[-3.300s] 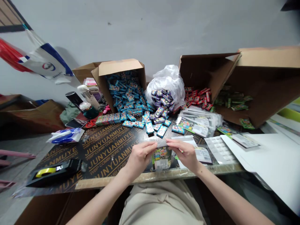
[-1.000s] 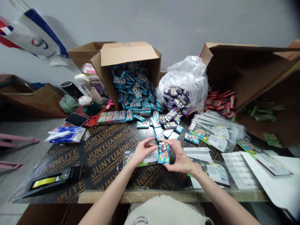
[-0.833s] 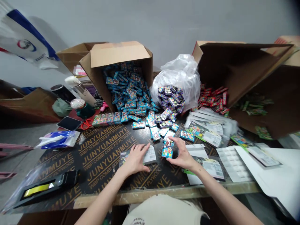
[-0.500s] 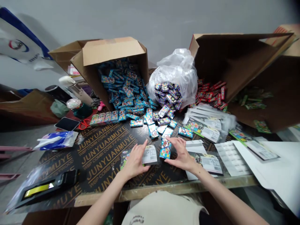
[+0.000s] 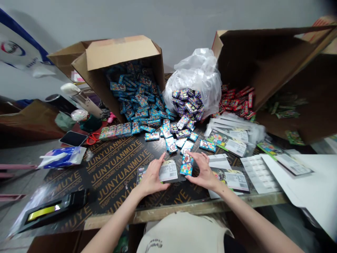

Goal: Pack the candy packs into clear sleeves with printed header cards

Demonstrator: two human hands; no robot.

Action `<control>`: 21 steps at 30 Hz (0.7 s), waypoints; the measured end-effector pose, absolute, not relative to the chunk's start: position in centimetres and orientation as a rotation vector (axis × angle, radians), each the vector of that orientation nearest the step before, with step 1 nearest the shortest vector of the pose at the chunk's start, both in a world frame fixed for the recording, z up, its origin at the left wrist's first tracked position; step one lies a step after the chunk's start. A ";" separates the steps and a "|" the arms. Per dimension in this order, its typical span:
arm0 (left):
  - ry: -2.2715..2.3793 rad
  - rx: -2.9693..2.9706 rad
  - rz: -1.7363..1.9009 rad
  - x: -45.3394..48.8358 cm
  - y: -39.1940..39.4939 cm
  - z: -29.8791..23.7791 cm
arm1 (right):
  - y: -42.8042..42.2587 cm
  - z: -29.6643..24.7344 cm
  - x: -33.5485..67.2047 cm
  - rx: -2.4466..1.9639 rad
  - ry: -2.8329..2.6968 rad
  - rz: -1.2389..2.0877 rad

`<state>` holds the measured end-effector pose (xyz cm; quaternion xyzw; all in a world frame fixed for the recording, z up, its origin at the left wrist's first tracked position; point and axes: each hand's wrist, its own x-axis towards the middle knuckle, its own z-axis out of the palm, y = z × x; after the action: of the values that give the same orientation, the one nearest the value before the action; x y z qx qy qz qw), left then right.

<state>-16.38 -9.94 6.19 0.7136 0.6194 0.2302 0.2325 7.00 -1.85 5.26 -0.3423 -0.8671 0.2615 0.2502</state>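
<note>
My left hand [image 5: 152,176] lies with thumb and fingers apart over a flat printed packet [image 5: 168,171] with a barcode label, partly covering it. To its right, my right hand [image 5: 204,172] has the thumb and index finger at the two ends of a small blue candy box [image 5: 186,165], which rests on the table. Just beyond the hands is a loose cluster of small boxes, including a white-and-blue one [image 5: 187,147] and a blue one [image 5: 207,145]. Another printed packet [image 5: 235,180] lies beside my right wrist.
An open carton [image 5: 121,54] of blue boxes, a clear plastic bag [image 5: 195,75] with purple boxes and a large carton [image 5: 252,66] with red ones stand along the wall. At left are scissors [image 5: 92,138], a phone [image 5: 73,138] and a tape dispenser [image 5: 55,209]. Packets [image 5: 230,140] are stacked at right.
The view has tilted slightly, so most things sit a little higher in the picture. Both hands keep nearly the same pose around the packet and the blue box.
</note>
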 end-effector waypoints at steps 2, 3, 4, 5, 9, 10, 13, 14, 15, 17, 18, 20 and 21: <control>1.699 1.968 0.639 -16.4 -9.9 6.2 | -2.0 5.4 7.1 -0.874 -2.407 0.719; 1.702 1.981 0.636 -16.3 -9.8 6.2 | -2.0 5.5 7.1 -0.843 -2.430 0.734; 1.704 1.993 0.632 -16.2 -9.8 6.2 | -1.9 5.5 7.1 -0.819 -2.443 0.751; 1.704 2.003 0.626 -16.1 -9.7 6.2 | -1.8 5.6 7.1 -0.804 -2.446 0.769; 1.666 2.016 0.608 -16.0 -9.3 6.4 | -1.1 5.6 7.1 -0.725 -2.441 0.863; 1.660 2.009 0.609 -16.0 -9.2 6.5 | -0.9 5.6 7.1 -0.710 -2.440 0.872; 1.687 1.929 0.644 -16.3 -9.0 6.8 | -0.5 5.7 6.9 -0.739 -2.400 0.841; 1.690 1.895 0.654 -16.3 -9.0 6.9 | -0.5 5.7 6.9 -0.750 -2.385 0.843; 1.684 1.864 0.661 -16.4 -8.9 7.0 | -0.4 5.8 6.8 -0.750 -2.376 0.863; 1.649 1.818 0.663 -16.4 -8.8 7.0 | -0.3 5.9 6.8 -0.728 -2.369 0.937; 1.632 1.802 0.662 -16.4 -8.8 7.1 | -0.2 6.0 6.7 -0.717 -2.366 0.974; 1.615 1.779 0.672 -16.4 -8.6 7.1 | 0.0 6.1 6.7 -0.707 -2.359 1.014; 1.612 1.774 0.680 -16.4 -8.5 7.1 | 0.1 6.2 6.6 -0.701 -2.361 1.019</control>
<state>-16.41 -8.54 7.14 0.6747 0.6131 0.2587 0.3193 6.61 0.10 6.20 -0.2554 -0.8608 0.3716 0.2361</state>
